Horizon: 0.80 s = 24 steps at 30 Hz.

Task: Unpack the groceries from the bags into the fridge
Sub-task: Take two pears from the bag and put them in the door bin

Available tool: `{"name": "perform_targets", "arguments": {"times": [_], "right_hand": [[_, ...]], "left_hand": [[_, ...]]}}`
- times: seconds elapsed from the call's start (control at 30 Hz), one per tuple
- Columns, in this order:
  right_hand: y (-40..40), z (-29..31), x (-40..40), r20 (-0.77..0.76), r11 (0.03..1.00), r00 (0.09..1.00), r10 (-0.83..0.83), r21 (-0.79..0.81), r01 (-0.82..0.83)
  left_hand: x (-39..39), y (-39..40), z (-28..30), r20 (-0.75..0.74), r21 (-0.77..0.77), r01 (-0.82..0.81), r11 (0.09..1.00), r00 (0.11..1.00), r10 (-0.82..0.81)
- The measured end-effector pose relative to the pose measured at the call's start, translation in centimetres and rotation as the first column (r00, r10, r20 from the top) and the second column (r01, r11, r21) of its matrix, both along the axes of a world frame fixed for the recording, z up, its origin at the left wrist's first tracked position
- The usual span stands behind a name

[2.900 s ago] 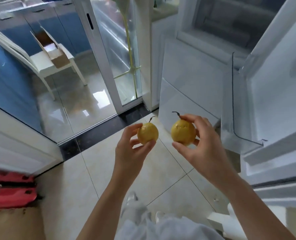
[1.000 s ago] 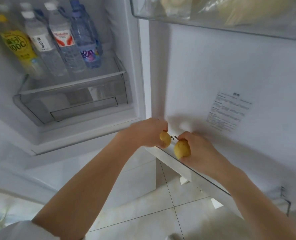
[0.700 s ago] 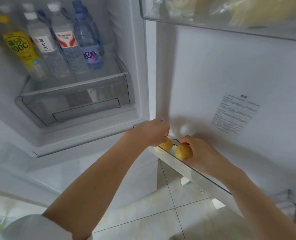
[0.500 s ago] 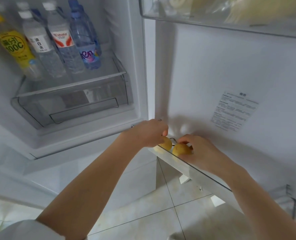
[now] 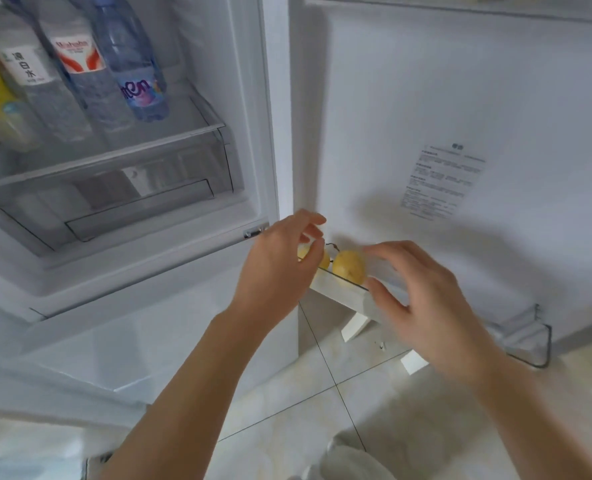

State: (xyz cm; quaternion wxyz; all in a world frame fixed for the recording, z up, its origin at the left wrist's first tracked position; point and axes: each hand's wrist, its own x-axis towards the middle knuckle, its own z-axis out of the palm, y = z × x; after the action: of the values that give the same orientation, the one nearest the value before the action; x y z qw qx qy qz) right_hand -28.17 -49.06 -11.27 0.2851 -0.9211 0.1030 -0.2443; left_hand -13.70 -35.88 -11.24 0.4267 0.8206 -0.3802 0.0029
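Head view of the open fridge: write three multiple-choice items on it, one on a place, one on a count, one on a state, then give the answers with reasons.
1. Where do the two yellow fruits lie?
A. in the clear drawer
B. in the lower door shelf
C. on the floor

2. How many bottles with a blue cap or blue tint stand next to the red-and-white labelled one?
A. one
B. three
C. none

3. How are the hands?
A. both grip a fruit
B. both open, off the fruit
C. one pulls the drawer

Answers:
1 B, the right fruit and the left fruit sit behind the rim of the door shelf.
2 A, a single blue bottle stands there.
3 B, the left hand and right hand have loose fingers that hold nothing.
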Motion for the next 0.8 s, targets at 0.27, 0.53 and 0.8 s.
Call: {"name": "perform_targets", "arguments": {"times": [0.27, 0.53, 0.8], "right_hand": [[3.0, -3.3, -5.1, -0.013, 0.989, 0.997, -0.071, 0.129, 0.072], [2.5, -8.1, -14.4, -0.314, 0.958, 0.936, -0.16, 0.18, 0.224], [-1.5, -11.9, -27.4, -0.388, 0.873, 0.877, -0.284, 0.273, 0.404]], "left_hand": [[-5.6, 0.7, -3.1, -0.129, -0.128, 0.085, 0.988, 0.986, -0.102], [-14.5, 0.6, -8.3, -0.275, 0.097, 0.241, 0.966, 0.939, -0.207], [-25.8, -3.9, -13.6, -0.372, 0.273, 0.363, 0.891, 0.894, -0.251]]}}
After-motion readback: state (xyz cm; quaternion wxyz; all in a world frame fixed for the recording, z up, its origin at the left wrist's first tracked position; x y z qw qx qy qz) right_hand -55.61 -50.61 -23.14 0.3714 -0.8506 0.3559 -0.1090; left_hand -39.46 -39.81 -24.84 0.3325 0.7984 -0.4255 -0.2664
